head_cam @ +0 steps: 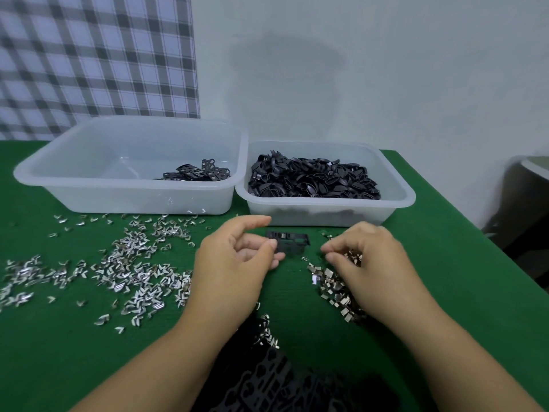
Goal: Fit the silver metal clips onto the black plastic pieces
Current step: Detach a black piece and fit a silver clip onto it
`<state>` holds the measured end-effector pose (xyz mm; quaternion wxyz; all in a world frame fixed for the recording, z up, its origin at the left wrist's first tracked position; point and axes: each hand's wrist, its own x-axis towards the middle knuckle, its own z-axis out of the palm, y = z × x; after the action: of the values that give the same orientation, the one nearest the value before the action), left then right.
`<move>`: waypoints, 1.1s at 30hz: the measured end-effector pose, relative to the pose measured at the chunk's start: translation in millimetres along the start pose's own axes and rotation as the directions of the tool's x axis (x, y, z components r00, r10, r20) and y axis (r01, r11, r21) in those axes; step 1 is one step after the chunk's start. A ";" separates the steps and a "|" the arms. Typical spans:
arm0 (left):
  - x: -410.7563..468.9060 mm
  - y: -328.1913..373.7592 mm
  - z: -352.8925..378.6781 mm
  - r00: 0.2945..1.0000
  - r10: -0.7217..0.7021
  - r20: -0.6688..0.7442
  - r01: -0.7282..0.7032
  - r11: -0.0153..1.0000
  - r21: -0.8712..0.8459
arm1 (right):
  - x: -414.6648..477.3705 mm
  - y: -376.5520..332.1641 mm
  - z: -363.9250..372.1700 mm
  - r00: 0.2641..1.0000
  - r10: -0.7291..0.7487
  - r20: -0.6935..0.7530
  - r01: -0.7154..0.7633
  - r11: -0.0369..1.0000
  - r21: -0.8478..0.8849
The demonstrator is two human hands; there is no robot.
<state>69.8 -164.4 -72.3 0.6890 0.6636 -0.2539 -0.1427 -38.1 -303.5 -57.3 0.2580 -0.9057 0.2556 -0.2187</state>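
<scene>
Left hand [234, 260] pinches black plastic piece [292, 242]; right hand [368, 263] beside, over clips [331, 282]

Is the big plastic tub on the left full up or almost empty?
Almost empty. The left tub holds only a small heap of black plastic pieces near its right side; most of its bottom shows bare.

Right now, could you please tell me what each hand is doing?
Left hand: pinching a black plastic piece.
Right hand: curled over the clips; hold cannot be told.
</scene>
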 end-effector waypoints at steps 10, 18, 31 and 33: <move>0.9 -2.1 1.7 1.000 0.007 -0.003 -0.007 1.000 0.004 | 1.3 -4.7 8.7 0.990 -0.024 0.139 0.042 0.990 -0.133; 1.7 -4.2 1.3 1.000 0.012 -0.009 -0.012 1.000 0.000 | -1.3 -5.7 7.3 0.983 -0.026 0.183 0.053 0.988 -0.147; 3.5 -7.5 -0.1 0.998 0.014 -0.063 -0.010 0.998 0.068 | -6.9 -4.4 4.8 0.999 -0.035 0.039 0.034 0.999 0.019; 3.8 -8.1 -0.7 0.997 0.022 -0.072 -0.016 0.995 0.094 | -7.7 -3.9 3.7 0.999 -0.032 0.007 0.032 0.999 0.042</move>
<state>74.4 -166.5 -79.7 0.6674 0.6973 -0.2414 -0.0999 -40.7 -294.9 -59.9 0.2743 -0.9049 0.2355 -0.2245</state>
